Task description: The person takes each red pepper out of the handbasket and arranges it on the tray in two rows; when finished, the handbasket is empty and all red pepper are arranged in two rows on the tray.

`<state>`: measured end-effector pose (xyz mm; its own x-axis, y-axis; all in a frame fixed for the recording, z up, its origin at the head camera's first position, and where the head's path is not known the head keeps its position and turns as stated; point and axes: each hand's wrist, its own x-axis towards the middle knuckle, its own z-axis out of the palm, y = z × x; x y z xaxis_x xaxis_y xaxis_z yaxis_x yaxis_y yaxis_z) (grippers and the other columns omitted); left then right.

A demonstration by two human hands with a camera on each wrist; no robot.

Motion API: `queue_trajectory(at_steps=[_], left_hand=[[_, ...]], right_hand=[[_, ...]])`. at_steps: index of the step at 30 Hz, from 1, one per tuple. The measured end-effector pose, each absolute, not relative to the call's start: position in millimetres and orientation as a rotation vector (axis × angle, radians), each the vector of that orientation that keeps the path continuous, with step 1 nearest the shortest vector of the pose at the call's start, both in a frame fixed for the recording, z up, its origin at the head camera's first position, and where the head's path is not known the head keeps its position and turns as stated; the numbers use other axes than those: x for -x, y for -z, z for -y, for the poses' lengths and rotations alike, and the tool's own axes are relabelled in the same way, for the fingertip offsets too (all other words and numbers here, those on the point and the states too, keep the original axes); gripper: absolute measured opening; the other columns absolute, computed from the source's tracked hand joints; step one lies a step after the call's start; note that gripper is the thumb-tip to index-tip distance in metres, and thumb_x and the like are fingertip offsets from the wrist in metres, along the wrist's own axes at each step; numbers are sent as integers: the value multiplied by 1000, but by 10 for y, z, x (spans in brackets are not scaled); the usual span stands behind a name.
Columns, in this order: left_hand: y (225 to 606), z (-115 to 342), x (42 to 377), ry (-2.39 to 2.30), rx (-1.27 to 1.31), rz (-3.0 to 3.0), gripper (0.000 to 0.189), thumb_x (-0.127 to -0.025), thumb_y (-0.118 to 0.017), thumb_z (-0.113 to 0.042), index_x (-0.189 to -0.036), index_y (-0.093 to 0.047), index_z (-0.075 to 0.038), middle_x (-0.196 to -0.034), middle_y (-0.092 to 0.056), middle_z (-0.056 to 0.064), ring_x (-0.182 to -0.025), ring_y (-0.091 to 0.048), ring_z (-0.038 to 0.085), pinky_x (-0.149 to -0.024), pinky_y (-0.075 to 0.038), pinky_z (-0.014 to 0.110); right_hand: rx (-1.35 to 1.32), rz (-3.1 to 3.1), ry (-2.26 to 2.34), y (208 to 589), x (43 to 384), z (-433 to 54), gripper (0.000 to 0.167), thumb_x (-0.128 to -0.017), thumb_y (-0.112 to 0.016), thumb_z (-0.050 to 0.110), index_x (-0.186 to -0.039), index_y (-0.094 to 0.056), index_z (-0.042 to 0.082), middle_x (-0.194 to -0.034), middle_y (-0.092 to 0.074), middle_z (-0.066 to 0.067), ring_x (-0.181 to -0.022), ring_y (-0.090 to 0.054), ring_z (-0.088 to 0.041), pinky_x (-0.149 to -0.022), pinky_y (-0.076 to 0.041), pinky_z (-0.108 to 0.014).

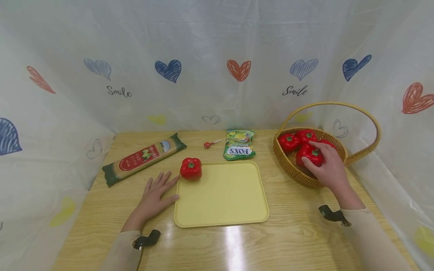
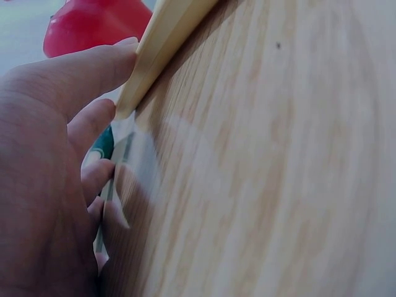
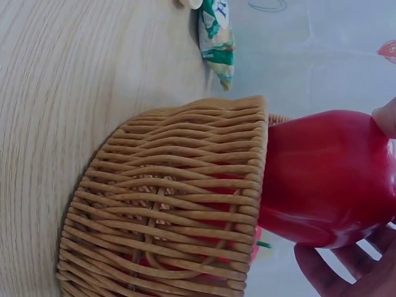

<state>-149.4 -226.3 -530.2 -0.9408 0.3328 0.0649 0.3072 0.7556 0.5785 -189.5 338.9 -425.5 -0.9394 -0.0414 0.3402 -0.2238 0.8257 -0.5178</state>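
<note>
My right hand (image 1: 328, 165) grips a red bell pepper (image 1: 309, 154) at the wicker basket (image 1: 293, 174); in the right wrist view this pepper (image 3: 328, 179) stands partly above the rim, thumb on one side and fingers on the other. Several more red peppers (image 1: 289, 142) lie in the basket, one partly hidden behind the hand. With fingers spread, my left hand (image 1: 154, 199) lies at the left edge of the yellow tray (image 1: 223, 195), and its fingertips touch the tray's side in the left wrist view. One red bell pepper (image 1: 191, 169) sits in the tray's back left corner.
A pasta packet (image 1: 144, 158) lies slanted at the back left. Behind the tray are a red lollipop (image 1: 207, 145) and a green Fox's candy bag (image 1: 239, 145). The basket's tall handle (image 1: 374, 126) arches up on the right. Printed white sheeting (image 1: 203, 45) encloses the table.
</note>
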Motion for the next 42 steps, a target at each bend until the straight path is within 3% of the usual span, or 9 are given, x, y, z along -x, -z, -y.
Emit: queue_trajectory(at_steps=[16, 24, 42], left_hand=[[5318, 2271, 1499, -954, -528, -2898, 67, -97, -64, -48, -156, -44, -24, -166, -25, 15, -154, -10, 43, -121, 5, 63], [5301, 2268, 1495, -945, -530, -2903, 67, -97, -64, -48, -156, -44, -23, -166, -26, 16, -154, -10, 43, -121, 5, 63], [5321, 2280, 1496, -954, -530, -2898, 67, -98, -64, -48, -156, -44, -23, -166, -26, 16, -154, -9, 44, -121, 5, 64]], right_hand=[[-273, 2668, -823, 4171, 1828, -3264, 56, -90, -75, 21, -140, -55, 4, -136, -53, -25, -121, -47, -46, -87, -47, -76], [-306, 2694, -832, 4127, 1773, -3161, 59, -87, -78, 22, -139, -56, 8, -138, -55, -24, -129, -44, -48, -91, -44, -78], [-413, 2686, -824, 4238, 1738, -2937, 58, -84, -81, 19, -137, -58, 9, -135, -58, -17, -123, -51, -37, -93, -51, -66]])
